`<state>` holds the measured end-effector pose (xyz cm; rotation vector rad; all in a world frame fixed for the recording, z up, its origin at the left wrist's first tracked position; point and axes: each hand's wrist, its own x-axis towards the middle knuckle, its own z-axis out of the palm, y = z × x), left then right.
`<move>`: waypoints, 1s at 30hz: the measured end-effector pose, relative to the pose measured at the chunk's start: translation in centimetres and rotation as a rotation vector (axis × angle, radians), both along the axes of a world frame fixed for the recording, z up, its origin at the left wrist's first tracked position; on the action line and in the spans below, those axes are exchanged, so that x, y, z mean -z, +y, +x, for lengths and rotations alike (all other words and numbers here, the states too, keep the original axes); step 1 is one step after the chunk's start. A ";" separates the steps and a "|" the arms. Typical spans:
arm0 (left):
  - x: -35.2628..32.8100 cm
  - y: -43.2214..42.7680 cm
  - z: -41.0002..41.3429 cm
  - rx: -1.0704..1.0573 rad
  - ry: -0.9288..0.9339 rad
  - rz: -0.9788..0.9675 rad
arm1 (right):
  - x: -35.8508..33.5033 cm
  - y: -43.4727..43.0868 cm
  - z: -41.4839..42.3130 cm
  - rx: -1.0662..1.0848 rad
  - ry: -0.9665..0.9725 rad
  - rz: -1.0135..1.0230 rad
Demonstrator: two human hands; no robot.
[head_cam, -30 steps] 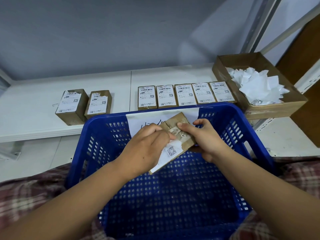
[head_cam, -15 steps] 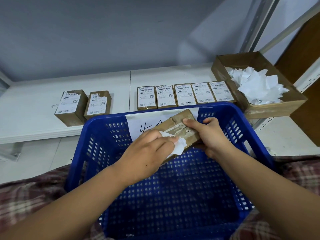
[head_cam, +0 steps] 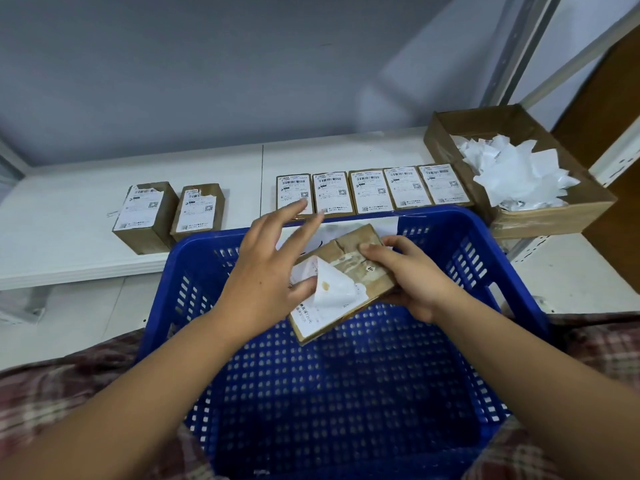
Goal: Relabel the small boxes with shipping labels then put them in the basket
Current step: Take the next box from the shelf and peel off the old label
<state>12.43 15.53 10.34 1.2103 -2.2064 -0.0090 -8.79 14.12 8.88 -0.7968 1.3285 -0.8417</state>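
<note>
Status: early in the run, by my read. The blue basket (head_cam: 502, 261) in front of the person shows only bare mesh floor where visible, with no box lying in it.

On the white shelf (head_cam: 69, 237) behind it:
- At right, a cardboard tray (head_cam: 554, 220) holding crumpled white paper scraps (head_cam: 519, 178).
- A row of five boxes (head_cam: 372, 192), side by side and touching, labels face up and whole.
- Two boxes (head_cam: 166, 213) well to the left, labels torn at a top corner.

Can't tell which group is done and which is pending. None binned either way.

Step in hand looks like stripping the old label. The held box (head_cam: 346, 251) is over the far half of the basket, tilted, near end lower. It's a plain brown taped carton, top scuffed with paper residue. The label (head_cam: 332, 292) is roughly half lifted. Its free end curls over, showing a blank white back with a brownish spot. The lower part is stuck down.

The right hand (head_cam: 408, 275) clamps the box's far end, thumb on top, fingers wrapped under. The left hand (head_cam: 266, 271) has fingers straight and splayed, with only the thumb touching the curled flap.
</note>
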 end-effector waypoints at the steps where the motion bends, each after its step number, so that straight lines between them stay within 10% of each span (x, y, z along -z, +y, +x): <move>1: 0.2 0.0 0.2 -0.015 0.015 0.033 | 0.0 0.1 0.0 -0.005 -0.016 -0.012; 7: 0.6 -0.2 -0.1 -0.096 0.304 0.212 | -0.1 0.2 -0.1 -0.046 -0.161 -0.057; 30: 2.1 0.3 0.0 0.258 -0.207 -0.081 | -0.7 0.1 -1.1 -0.437 0.340 -0.227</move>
